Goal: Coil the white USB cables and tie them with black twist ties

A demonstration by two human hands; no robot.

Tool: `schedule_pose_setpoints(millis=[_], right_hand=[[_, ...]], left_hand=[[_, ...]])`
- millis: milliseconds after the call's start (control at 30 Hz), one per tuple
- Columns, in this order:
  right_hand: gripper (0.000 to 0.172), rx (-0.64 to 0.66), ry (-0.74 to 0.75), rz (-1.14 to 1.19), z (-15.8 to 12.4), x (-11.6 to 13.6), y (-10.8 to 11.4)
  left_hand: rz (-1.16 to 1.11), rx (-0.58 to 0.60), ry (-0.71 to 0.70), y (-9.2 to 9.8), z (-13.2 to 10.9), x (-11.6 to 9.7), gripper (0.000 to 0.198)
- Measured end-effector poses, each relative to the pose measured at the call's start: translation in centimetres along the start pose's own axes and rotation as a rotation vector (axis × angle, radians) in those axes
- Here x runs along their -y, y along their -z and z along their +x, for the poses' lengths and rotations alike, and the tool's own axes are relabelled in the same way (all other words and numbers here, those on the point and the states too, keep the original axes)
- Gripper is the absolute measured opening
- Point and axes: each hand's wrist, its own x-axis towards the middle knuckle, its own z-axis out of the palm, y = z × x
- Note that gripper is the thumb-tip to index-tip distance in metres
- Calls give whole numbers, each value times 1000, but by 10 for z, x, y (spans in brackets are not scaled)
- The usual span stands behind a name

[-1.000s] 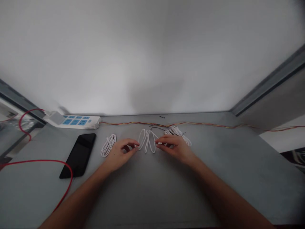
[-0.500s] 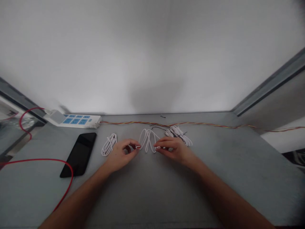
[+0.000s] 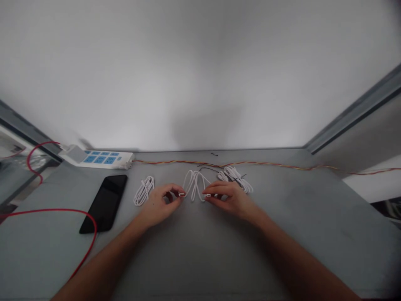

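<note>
Left hand [image 3: 159, 205] and right hand [image 3: 230, 200] pinching ends of looped white cable [image 3: 194, 186]

"What have I got on the table [image 3: 313, 242] in front of me?"

"Along the back edge I see a power strip [image 3: 97, 159] at your left, with a twisted wire [image 3: 266, 164] running right from it."

"And nearer me?"

"Left to right: a phone [image 3: 105, 204], a coiled cable [image 3: 143, 190], a looped cable [image 3: 194, 185], then another coiled cable [image 3: 236, 179]."
</note>
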Motion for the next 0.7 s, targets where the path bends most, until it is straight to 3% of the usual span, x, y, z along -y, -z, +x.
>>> schedule_pose_setpoints(millis=[700], right_hand=[[17, -10, -1, -46, 2, 7, 1]], left_hand=[[37, 35, -2, 1, -1, -4, 14]])
